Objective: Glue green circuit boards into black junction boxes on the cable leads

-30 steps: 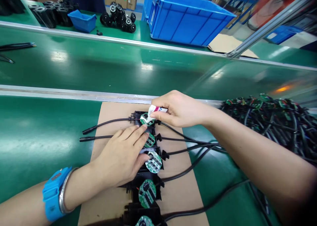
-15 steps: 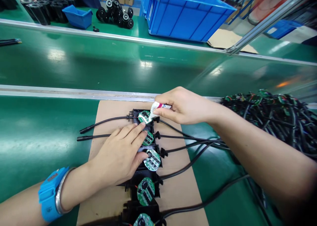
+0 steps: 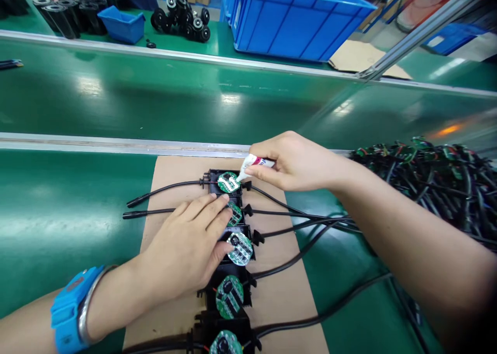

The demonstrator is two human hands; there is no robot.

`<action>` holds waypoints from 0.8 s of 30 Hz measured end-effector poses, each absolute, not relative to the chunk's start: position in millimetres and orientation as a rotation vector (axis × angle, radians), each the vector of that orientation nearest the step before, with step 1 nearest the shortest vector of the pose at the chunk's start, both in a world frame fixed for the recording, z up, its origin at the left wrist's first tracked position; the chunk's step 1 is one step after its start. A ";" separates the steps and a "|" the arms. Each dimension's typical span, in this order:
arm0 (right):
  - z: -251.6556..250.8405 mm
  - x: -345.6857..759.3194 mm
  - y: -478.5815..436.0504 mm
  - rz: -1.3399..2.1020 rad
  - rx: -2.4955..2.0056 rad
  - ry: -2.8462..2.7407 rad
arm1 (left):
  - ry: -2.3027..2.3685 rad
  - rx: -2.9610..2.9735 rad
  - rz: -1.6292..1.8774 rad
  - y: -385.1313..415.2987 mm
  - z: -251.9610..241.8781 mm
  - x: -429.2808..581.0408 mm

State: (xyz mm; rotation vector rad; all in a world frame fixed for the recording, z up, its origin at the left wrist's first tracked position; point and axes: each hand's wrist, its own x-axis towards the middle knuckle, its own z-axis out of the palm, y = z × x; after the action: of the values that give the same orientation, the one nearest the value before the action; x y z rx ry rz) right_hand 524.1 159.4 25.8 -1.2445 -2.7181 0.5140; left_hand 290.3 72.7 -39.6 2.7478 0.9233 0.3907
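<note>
Head view, centre: right hand (image 3: 293, 160) pinches a tube (image 3: 249, 162), probably light, soft, best held mid-body; left hand (image 3: 190, 245) spread over circuit boards (image 3: 239, 249).

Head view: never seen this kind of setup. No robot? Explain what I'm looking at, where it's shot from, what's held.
No robot here: these are a person's two bare hands, seen by one camera worn on the head, looking forward and down.

On the green bench lies a cardboard sheet. On it, a row of black housings carries round green circuit boards; five show, the nearest cut off by the picture's edge.

The right hand grips a small white tube, its nozzle at the farthest board; whether it touches is hard to tell. The left hand is spread over the row, holding nothing visible.

At the right is a heap of black cables.
</note>
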 end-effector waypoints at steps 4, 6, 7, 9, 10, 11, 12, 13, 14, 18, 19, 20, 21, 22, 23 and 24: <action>29.7 521.4 140.5 0.633 -1.210 -2.648 | 0.858 2.768 0.306 52.3 -29.1 285.9; 27.2 514.4 132.9 0.681 -1.143 -2.674 | 0.858 2.796 0.286 45.0 -28.2 285.4; 24.9 510.2 130.4 0.692 -1.120 -2.690 | 0.863 2.812 0.286 43.1 -28.4 285.6; 19.5 502.5 128.4 0.697 -1.087 -2.715 | 0.862 2.831 0.276 42.0 -28.8 286.4; 16.9 499.4 128.6 0.703 -1.067 -2.724 | 0.860 2.836 0.266 42.4 -28.7 286.8; 14.6 497.0 129.4 0.711 -1.042 -2.732 | 0.852 2.840 0.252 43.0 -28.6 287.1; 12.9 495.2 130.5 0.720 -1.013 -2.741 | 0.843 2.846 0.242 43.5 -28.4 287.3; 11.7 494.1 131.6 0.731 -0.986 -2.751 | 0.836 2.851 0.234 43.8 -28.3 287.3; 11.1 493.5 132.6 0.740 -0.964 -2.759 | 0.834 2.854 0.229 43.9 -28.5 287.2; 12.5 495.3 133.4 0.745 -0.936 -2.776 | 0.861 2.860 0.260 42.0 -32.3 286.8; 13.3 496.5 132.7 0.748 -0.930 -2.776 | 0.872 2.863 0.276 41.6 -33.6 286.8; 14.3 497.8 131.7 0.756 -0.926 -2.777 | 0.884 2.868 0.292 41.4 -34.8 286.9; 15.3 499.3 130.4 0.769 -0.919 -2.778 | 0.890 2.873 0.306 41.3 -35.8 287.0; 16.2 500.9 128.9 0.782 -0.911 -2.777 | 0.896 2.877 0.310 41.4 -36.6 287.1; 17.1 502.5 127.3 0.794 -0.905 -2.777 | 0.896 2.879 0.309 41.6 -37.2 287.1; 17.9 504.2 125.6 0.804 -0.905 -2.780 | 0.892 2.882 0.306 41.8 -37.7 287.0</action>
State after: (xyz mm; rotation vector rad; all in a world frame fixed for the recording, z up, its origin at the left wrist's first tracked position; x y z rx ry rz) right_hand 504.2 125.6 17.9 -0.9052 -2.7798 0.8042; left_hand 287.0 41.8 -37.7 2.8820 0.8918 0.3059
